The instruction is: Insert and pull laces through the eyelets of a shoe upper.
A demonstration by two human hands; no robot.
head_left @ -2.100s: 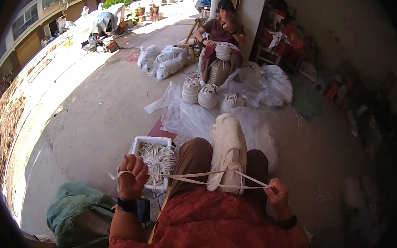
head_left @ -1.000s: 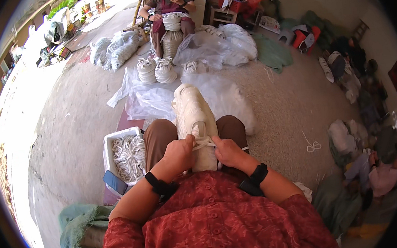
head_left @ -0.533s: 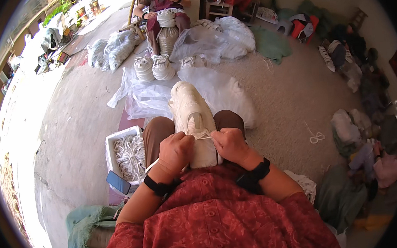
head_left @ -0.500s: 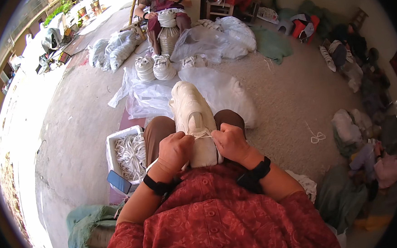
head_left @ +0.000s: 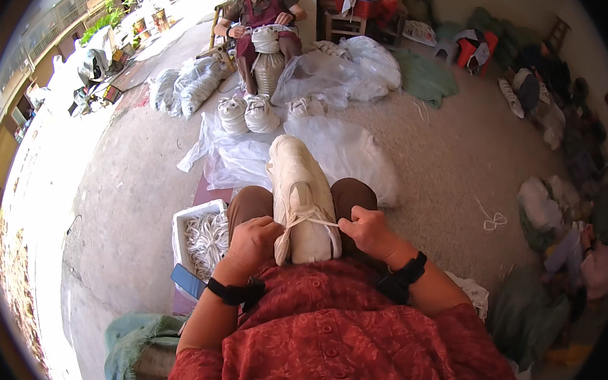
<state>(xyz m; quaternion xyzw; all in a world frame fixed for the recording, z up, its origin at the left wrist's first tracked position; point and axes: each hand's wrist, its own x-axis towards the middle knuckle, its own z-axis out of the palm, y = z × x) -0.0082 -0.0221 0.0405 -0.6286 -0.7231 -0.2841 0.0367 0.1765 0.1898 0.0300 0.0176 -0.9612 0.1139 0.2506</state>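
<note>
A white sneaker point(head_left: 295, 166) rests between my knees, its toe pointing away from me. A white shoelace point(head_left: 308, 216) crosses over its tongue and runs out to both sides. My left hand point(head_left: 255, 240) is closed on one end of the lace, just left of the shoe's opening. On the right, my right hand point(head_left: 369, 229) pinches the other end. The lace stretches taut between the two hands. Part of the sneaker's heel is against my red patterned shirt point(head_left: 319, 321).
A white box point(head_left: 180, 241) of loose laces stands by my left knee, a phone point(head_left: 187, 281) at its near corner. Ahead are finished-looking white shoes point(head_left: 261, 114) and plastic bags point(head_left: 343, 149). A co-worker point(head_left: 260, 18) sits beyond. Cloth bundles point(head_left: 538, 207) line the right.
My hands have moved apart, drawing the lace ends outward, so a crossing of lace now shows over the tongue. The co-worker's hands have lowered to the shoe before them. The view has shifted slightly.
</note>
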